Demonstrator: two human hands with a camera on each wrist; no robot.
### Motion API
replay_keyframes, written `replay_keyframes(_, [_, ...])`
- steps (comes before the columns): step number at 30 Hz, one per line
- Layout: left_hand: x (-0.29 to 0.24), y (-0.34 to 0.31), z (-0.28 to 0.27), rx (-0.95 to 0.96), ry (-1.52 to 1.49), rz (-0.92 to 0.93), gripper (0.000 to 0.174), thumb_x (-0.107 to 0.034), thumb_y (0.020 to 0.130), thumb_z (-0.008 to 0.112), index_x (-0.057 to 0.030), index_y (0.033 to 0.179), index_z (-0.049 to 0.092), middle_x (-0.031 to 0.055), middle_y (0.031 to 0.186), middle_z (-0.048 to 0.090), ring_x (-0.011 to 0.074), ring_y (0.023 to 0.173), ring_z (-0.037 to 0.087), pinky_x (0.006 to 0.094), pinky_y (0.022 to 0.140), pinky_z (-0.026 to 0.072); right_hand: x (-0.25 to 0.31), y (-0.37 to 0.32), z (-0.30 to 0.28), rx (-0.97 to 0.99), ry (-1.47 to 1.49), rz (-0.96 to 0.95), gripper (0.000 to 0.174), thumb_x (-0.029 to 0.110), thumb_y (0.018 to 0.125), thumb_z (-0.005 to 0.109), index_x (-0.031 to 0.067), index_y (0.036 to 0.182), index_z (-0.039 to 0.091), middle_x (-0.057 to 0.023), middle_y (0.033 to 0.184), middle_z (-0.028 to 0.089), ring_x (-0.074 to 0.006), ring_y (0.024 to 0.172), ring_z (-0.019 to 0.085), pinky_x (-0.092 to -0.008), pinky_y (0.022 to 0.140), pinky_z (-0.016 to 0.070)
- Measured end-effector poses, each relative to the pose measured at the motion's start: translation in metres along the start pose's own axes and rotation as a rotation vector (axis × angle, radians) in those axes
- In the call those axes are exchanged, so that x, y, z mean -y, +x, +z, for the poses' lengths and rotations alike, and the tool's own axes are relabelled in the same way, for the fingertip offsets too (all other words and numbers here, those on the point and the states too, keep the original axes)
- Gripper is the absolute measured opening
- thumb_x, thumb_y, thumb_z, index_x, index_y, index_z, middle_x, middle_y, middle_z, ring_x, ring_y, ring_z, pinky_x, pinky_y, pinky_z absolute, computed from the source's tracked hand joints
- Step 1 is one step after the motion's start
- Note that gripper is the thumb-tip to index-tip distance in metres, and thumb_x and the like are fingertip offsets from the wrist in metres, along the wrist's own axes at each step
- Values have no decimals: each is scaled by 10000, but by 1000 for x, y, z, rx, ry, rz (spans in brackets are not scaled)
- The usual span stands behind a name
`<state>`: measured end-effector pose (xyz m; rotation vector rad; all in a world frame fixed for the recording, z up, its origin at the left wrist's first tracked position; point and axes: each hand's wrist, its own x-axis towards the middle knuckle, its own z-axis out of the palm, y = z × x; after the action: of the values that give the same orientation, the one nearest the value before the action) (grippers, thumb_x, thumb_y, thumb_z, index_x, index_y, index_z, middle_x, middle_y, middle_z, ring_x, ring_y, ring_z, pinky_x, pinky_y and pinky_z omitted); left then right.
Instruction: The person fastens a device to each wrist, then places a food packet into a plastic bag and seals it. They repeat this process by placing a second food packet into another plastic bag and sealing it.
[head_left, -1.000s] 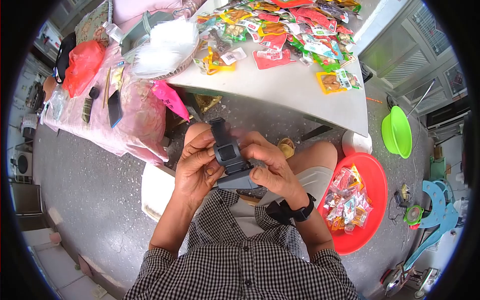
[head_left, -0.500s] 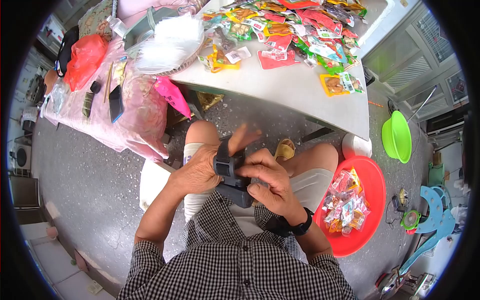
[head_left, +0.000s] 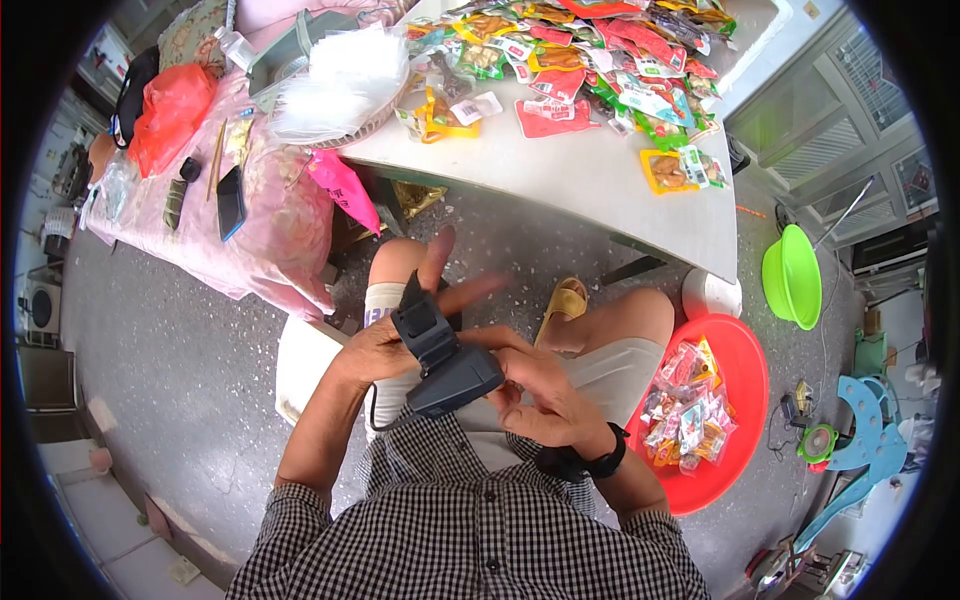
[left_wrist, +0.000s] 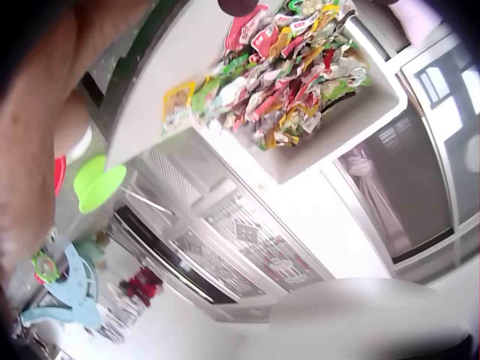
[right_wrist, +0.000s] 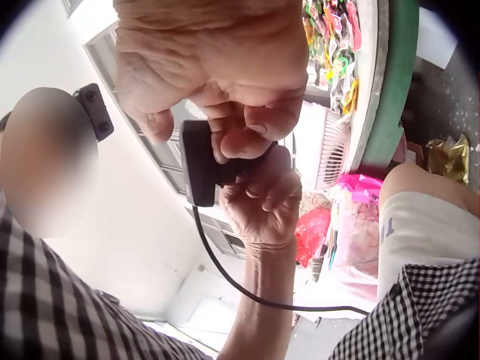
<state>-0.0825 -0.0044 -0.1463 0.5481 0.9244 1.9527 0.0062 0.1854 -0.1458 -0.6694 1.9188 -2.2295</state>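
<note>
Holding: the right hand (head_left: 535, 390) grasps a dark grey device (head_left: 445, 365) over the person's lap, fingers curled round its lower end.
Right hand, close view: the right wrist camera shows thumb and fingers (right_wrist: 247, 139) pinching the top of the device (right_wrist: 197, 161).
Left hand: the left hand (head_left: 385, 345) lies under the device's upper, strap-like part and touches it. Two fingers (head_left: 437, 255) stick out straight past it, blurred. In the right wrist view its fingers look curled against the device. Whether it grips cannot be told.
Device position: between both hands, above the thighs, tilted, below the desk edge and well apart from the desk top.
Cable: a black cable (right_wrist: 225, 281) leaves the device's underside and runs along the left forearm.
Desk: a white desk (head_left: 590, 180) stands ahead of the knees, carrying a heap of bright snack packets (head_left: 590, 60).
Floor, person's right: a red basin (head_left: 750, 350) holds more packets; a green basin (head_left: 795, 270) sits beyond it.
Left wrist view: blurred; shows the packets (left_wrist: 292, 67) and the green basin (left_wrist: 97, 184) only.
Clothing: checked shirt (head_left: 470, 530); black wristband (head_left: 585, 462) on the right wrist.
</note>
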Motion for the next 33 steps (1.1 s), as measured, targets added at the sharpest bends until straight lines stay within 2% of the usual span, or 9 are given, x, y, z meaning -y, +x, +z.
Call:
replay_keyframes(3, [11, -1, 0, 156, -89, 30, 1142, -337, 702, 756, -244, 1448, -105, 177, 1485, 172, 320, 1321, 316, 402, 1049, 325, -14, -4, 2, -93, 59, -9, 303, 117, 746, 612, 15, 1007, 497, -101, 1079, 547, -100, 641, 495, -220, 532, 382])
replay_keyframes(5, [12, 3, -17, 200, 270, 87, 1105, -307, 713, 749, -201, 1457, -61, 173, 1483, 187, 310, 1320, 323, 398, 1050, 316, -16, 1, -1, -118, -49, -56, 365, 64, 728, 608, 29, 1067, 478, -94, 1070, 560, -97, 621, 496, -225, 524, 384])
replay_keyframes(8, [14, 4, -12, 175, 355, 74, 1029, -255, 729, 737, -148, 1464, 25, 173, 1461, 250, 306, 1309, 343, 399, 1045, 317, -2, 7, -2, -42, -291, 51, 355, 29, 699, 615, 35, 1038, 511, -78, 1015, 576, -156, 613, 544, -271, 521, 418])
replay_keyframes(12, [25, 3, -10, 75, 478, 99, 930, -153, 758, 700, -129, 1464, 95, 185, 1392, 377, 303, 1257, 418, 384, 1016, 358, -20, 12, -6, -7, -596, -137, 316, 63, 666, 653, 25, 964, 557, -84, 898, 555, -276, 656, 572, -346, 547, 452])
replay_keyframes(17, [52, -6, 3, -339, 5, 37, 739, -121, 804, 652, -135, 1425, 252, 189, 1317, 461, 304, 1174, 501, 355, 943, 442, -16, -9, -4, 75, -530, 49, 264, 103, 679, 686, 12, 903, 580, -103, 844, 537, -313, 664, 564, -363, 561, 449])
replay_keyframes(21, [73, -6, -8, -362, -525, -14, 628, -189, 809, 664, -143, 1364, 374, 142, 1310, 478, 309, 1179, 492, 403, 908, 469, -17, -20, 8, -54, -359, 150, 201, 102, 733, 688, 3, 872, 580, -96, 829, 541, -264, 640, 553, -333, 559, 435])
replay_keyframes(27, [89, 10, 15, -321, -181, 101, 953, -589, 726, 640, -243, 1451, 127, 76, 1511, 129, 274, 1372, 174, 414, 1012, 318, -32, -35, 17, -107, -257, 55, 124, 81, 805, 646, -6, 884, 609, -79, 772, 572, -180, 615, 556, -287, 551, 425])
replay_keyframes(30, [102, 19, -6, -185, -58, -82, 1058, -706, 697, 573, -289, 1456, -34, 47, 1527, -6, 253, 1389, 107, 408, 1025, 262, -30, -34, 25, -137, -219, 44, 112, 73, 828, 623, -11, 901, 617, -84, 768, 590, -179, 630, 577, -280, 559, 435])
replay_keyframes(33, [103, 23, 0, -136, 37, -61, 1035, -732, 707, 535, -291, 1457, -24, 57, 1525, -30, 258, 1390, 98, 413, 1034, 248, -22, -29, 30, -158, -206, 0, 120, 77, 842, 613, -16, 917, 616, -91, 786, 607, -188, 662, 600, -278, 574, 449])
